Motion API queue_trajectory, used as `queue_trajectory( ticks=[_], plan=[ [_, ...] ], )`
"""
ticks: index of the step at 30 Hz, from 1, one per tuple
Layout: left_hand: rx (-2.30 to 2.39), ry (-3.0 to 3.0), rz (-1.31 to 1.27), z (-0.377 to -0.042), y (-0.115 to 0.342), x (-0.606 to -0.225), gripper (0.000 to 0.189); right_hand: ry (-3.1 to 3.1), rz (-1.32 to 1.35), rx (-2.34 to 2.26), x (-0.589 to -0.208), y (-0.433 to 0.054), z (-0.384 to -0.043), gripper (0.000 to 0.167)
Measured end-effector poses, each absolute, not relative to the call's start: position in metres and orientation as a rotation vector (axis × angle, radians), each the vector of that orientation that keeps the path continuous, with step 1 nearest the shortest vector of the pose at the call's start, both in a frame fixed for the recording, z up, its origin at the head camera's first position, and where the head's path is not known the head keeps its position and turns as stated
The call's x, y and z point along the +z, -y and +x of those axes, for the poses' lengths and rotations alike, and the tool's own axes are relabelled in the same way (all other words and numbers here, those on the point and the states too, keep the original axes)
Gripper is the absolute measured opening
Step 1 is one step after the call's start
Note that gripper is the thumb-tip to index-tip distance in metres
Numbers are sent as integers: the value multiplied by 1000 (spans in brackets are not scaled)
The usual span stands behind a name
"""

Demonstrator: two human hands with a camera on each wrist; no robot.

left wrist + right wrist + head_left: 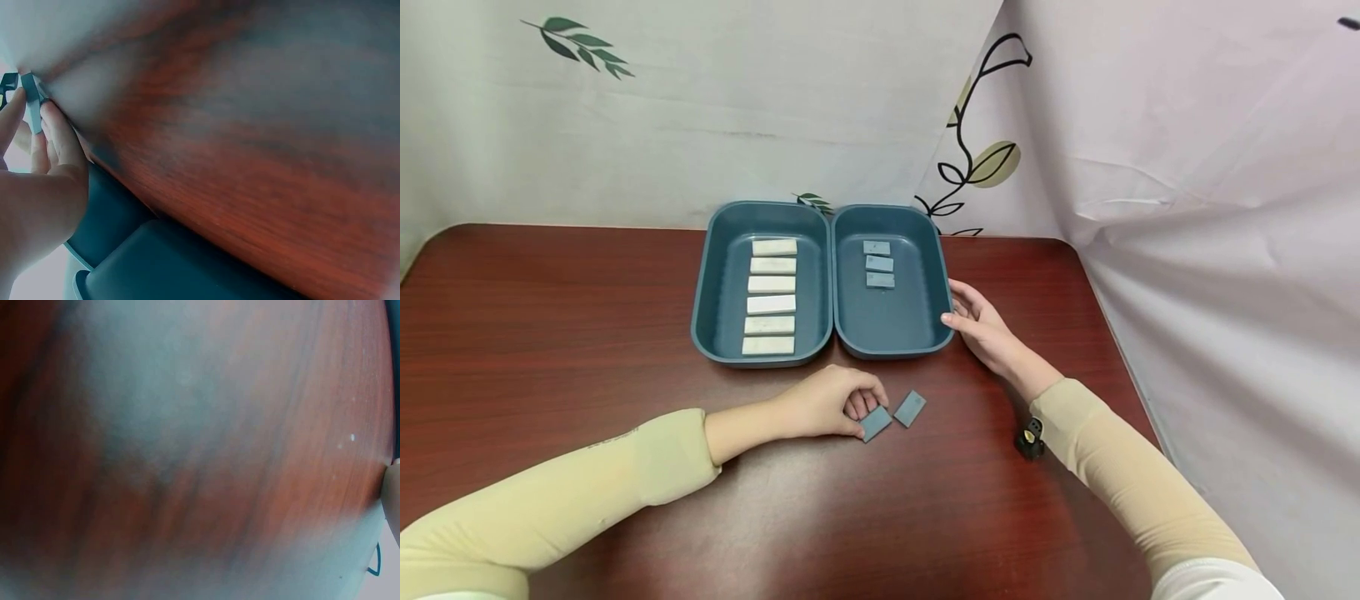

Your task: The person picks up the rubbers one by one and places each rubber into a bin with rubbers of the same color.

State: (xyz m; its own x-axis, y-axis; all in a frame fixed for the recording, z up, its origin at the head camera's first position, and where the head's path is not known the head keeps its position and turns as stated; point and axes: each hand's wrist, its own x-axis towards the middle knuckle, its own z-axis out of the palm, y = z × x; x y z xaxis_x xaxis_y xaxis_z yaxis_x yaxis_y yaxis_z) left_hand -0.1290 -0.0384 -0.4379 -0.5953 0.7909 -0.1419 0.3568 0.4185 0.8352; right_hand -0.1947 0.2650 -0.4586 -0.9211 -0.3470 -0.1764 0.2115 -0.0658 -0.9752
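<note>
My left hand (831,402) pinches a grey-blue rectangular tile (876,423) between thumb and fingers, just in front of the trays. In the left wrist view the same tile (31,103) stands on edge between the fingertips. Beside it on the table lies a second grey-blue tile (910,409). My right hand (985,329) grips the right side of the right blue tray (893,342), thumb over the rim and fingers along the outer wall. Inside that tray, three grey-blue tiles (880,264) lie in a column. The right wrist view shows mostly table, with a bit of hand at its edge.
The left blue tray (700,321) stands against the right one and holds several white tiles (771,284) in a column. Both sit at the back of the reddish-brown wooden table (550,333), before a white patterned curtain (700,108). A dark wrist device (1030,439) sits at the right sleeve.
</note>
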Motion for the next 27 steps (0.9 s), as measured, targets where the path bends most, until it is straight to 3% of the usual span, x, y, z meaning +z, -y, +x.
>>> queue_trajectory(
  ticks=[27],
  plan=[
    [1165, -2189, 911, -134, 42, -425, 25, -1844, -150, -2063, -459, -265, -196, 68]
  ],
)
